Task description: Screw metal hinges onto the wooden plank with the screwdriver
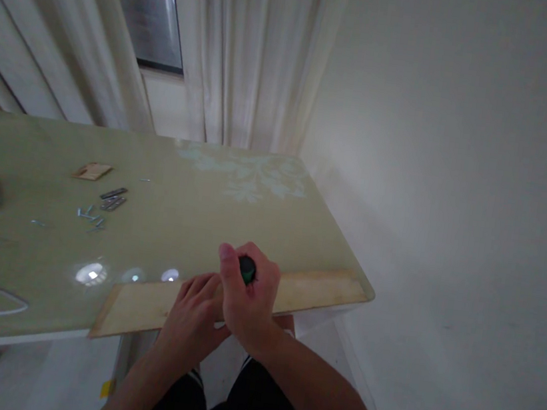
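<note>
Board: we find the pale wooden board [319, 293] in the lower centre of the frame, flat along the near edge of the table [175, 219]; we judge it light and stiff, apt to slide on the glossy top, and best taken by its long edges or pressed down from above.
Dark handle: we see its rounded black-and-green end [247, 269] near the frame's centre, above the board; we judge it rigid and best gripped around the barrel. Its lower part is hidden.
Right hand: we see it [251, 299] wrapped around the handle, thumb raised along the side, forearm entering from the lower right.
Left hand: we see it [194, 309] back upward over the board, just beside the right hand, fingers bent; we cannot tell whether it pinches anything beneath. Its forearm rises from the bottom edge.
Loose parts: at left of the frame we note screws [98, 222], metal pieces [113, 199] and a small wooden piece [93, 172].
</note>
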Tool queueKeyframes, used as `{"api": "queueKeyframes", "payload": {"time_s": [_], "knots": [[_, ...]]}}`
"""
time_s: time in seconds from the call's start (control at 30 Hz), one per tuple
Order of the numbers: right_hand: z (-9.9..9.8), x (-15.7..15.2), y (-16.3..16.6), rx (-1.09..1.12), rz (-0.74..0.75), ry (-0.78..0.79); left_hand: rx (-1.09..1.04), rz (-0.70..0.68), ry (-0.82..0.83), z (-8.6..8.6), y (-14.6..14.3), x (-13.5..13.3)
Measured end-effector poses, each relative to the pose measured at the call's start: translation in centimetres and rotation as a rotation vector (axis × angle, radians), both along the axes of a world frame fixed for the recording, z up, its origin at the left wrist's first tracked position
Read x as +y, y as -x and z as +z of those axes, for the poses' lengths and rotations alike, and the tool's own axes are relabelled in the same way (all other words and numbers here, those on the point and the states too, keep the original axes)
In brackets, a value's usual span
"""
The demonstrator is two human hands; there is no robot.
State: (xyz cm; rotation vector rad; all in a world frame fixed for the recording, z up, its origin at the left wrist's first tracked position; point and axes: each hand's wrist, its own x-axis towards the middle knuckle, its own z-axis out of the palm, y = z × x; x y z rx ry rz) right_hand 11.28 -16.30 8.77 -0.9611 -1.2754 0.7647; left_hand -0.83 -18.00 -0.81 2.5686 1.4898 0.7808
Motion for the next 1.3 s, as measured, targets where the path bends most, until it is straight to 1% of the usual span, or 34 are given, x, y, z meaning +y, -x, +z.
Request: {"api": "queueKeyframes", "payload": {"time_s": [0.03, 0.07, 0.13, 0.23, 0.33, 0.43, 0.53, 0.6, 0.67, 0.7, 0.73, 0.77, 0.8, 0.83, 0.87, 0.93, 0.97, 1.0, 1.03, 1.07, 1.1, 1.13, 1.17, 1.2, 1.27, 1.3], "knots": [[-0.1, -0.7, 0.1, -0.003, -0.01, -0.024, -0.007, -0.005, 0.008, -0.2, 0.1, 0.0], [-0.2, -1.1, 0.2, -0.008, 0.018, -0.034, -0.009, -0.01, 0.02, -0.4, 0.1, 0.1], [0.1, -1.3, 0.1, -0.014, 0.138, -0.018, 0.0, -0.016, 0.049, -0.6, 0.1, 0.2], [1.0, -0.2, -0.7, 0.004, 0.358, 0.008, 0.026, -0.004, 0.06, -0.5, 0.0, 0.2], [1.8, 2.2, -2.1, -0.001, 0.636, 0.028, 0.043, 0.018, 0.038, -0.1, -0.3, 0.1], [2.0, 4.7, -3.6, -0.026, 1.012, 0.153, 0.045, 0.027, 0.034, 0.2, -0.4, 0.1], [1.9, 6.9, -4.3, 0.033, 1.32, 0.253, 0.03, 0.019, 0.019, 0.2, -0.4, 0.2], [1.9, 8.0, -4.2, 0.095, 1.48, 0.33, 0.016, 0.015, 0.009, 0.2, -0.4, 0.2], [1.9, 8.7, -3.8, 0.119, 1.579, 0.409, 0.005, 0.014, 0.013, 0.4, -0.4, 0.1], [1.9, 8.8, -3.5, 0.112, 1.586, 0.434, 0.001, 0.014, 0.018, 0.5, -0.4, 0.0], [1.9, 8.7, -3.2, 0.096, 1.558, 0.444, -0.003, 0.017, 0.023, 0.6, -0.4, 0.0], [1.9, 8.4, -2.8, 0.081, 1.489, 0.441, -0.004, 0.02, 0.027, 0.7, -0.4, -0.1], [1.8, 7.8, -2.4, 0.078, 1.375, 0.425, -0.003, 0.021, 0.032, 0.7, -0.5, -0.1], [1.6, 7.1, -2.0, 0.091, 1.214, 0.39, -0.002, 0.024, 0.037, 0.8, -0.5, -0.1], [1.4, 6.2, -1.5, 0.112, 1.019, 0.353, 0.001, 0.025, 0.045, 0.8, -0.5, -0.2], [0.9, 4.3, -0.6, 0.162, 0.53, 0.233, 0.003, 0.02, 0.06, 0.9, -0.5, -0.2], [0.7, 3.3, -0.3, 0.179, 0.325, 0.174, 0.002, 0.015, 0.064, 0.9, -0.5, -0.2], [0.4, 2.4, -0.1, 0.179, 0.169, 0.119, -0.002, 0.013, 0.064, 0.9, -0.5, -0.1], [0.2, 1.5, 0.0, 0.167, 0.07, 0.072, -0.006, 0.012, 0.059, 0.8, -0.5, -0.1], [0.0, 0.8, -0.1, 0.149, 0.032, 0.035, -0.009, 0.012, 0.05, 0.8, -0.5, -0.1], [-0.1, 0.2, -0.4, 0.13, 0.056, 0.01, -0.011, 0.013, 0.038, 0.7, -0.5, -0.1], [-0.1, -0.3, -0.9, 0.113, 0.139, 0.002, -0.013, 0.013, 0.026, 0.5, -0.5, -0.1], [0.1, -0.5, -1.4, 0.103, 0.271, 0.013, -0.017, 0.017, 0.012, 0.4, -0.6, -0.1], [0.4, -0.4, -2.1, 0.096, 0.444, 0.046, -0.021, 0.023, -0.005, 0.3, -0.6, -0.1], [1.5, 0.5, -3.4, 0.089, 0.797, 0.14, -0.022, 0.028, -0.039, 0.0, -0.6, -0.1], [2.2, 1.3, -4.0, 0.094, 0.916, 0.168, -0.015, 0.03, -0.048, 0.0, -0.6, 0.0]]}}
